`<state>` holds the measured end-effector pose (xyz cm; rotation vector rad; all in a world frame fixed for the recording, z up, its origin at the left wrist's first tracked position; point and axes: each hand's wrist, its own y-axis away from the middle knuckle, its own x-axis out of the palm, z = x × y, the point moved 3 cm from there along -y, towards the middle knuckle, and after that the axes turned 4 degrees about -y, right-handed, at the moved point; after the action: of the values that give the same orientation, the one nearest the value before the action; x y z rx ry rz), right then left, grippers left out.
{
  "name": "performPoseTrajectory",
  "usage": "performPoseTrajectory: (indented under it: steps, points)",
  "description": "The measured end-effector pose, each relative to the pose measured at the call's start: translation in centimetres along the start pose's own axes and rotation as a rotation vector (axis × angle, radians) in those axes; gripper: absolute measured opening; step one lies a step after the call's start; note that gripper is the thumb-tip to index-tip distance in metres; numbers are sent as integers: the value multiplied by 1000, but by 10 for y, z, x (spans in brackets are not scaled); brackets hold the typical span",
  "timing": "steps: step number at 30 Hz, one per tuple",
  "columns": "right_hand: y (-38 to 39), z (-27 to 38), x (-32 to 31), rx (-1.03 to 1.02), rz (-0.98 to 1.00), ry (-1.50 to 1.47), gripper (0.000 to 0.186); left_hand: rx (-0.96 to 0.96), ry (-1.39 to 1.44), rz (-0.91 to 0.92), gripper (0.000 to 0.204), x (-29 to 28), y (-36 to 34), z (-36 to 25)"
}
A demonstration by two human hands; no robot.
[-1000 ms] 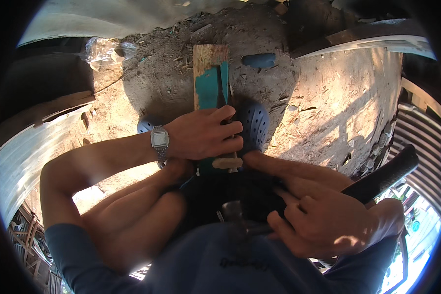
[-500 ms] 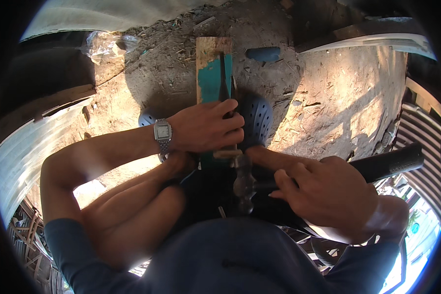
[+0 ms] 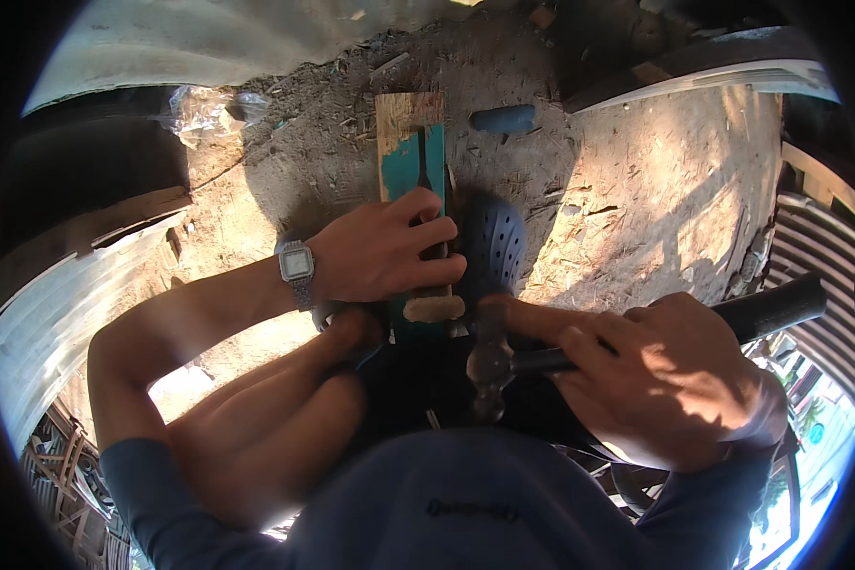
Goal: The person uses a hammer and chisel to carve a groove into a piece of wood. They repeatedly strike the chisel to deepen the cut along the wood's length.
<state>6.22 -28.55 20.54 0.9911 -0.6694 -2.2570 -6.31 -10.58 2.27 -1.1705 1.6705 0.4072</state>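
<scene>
The chisel (image 3: 422, 160) lies lengthwise over the board (image 3: 396, 157), nearer the board's right edge, its dark tip short of the far edge and its blunt tan butt toward the near end. The left hand (image 3: 387, 249) is curled around its handle. The right hand (image 3: 663, 375) is closed on the black handle of the hammer (image 3: 490, 363), whose head sits just beside the butt, apart from it, on the side toward the body.

For a clean strike, the hammer face should meet the butt squarely, in line with the shank; a slanting blow could skid into the left fingers, which wrap close to that end. A steady, low blade angle would likely suit the flat face, and short, light taps would give more control. The board needs to stay firm; what braces it underneath is hidden.

The blade is slim, straight and dark; the butt looks rough and rounded. The hammer head is bulbous, dull-shining metal. Teal paint covers much of the board, ending raggedly in bare, grainy wood at the far edge. Beyond it, the floor (image 3: 655, 190) is dusty earth strewn with chips, with crumpled clear plastic (image 3: 202, 116) near its far left corner.
</scene>
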Motion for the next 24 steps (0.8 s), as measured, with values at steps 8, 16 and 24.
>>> performPoseTrajectory:
  steps: [8,16,24]
  points:
    - [39,-13,9,419,-248,-161,25,4,26,55,33,-9,23,-3]
    - [41,-92,-11,507,-256,-121,26,-161,38,109,38,-10,12,-25]
    - [-42,-222,141,402,-461,-128,36,-316,45,256,42,-37,16,-23]
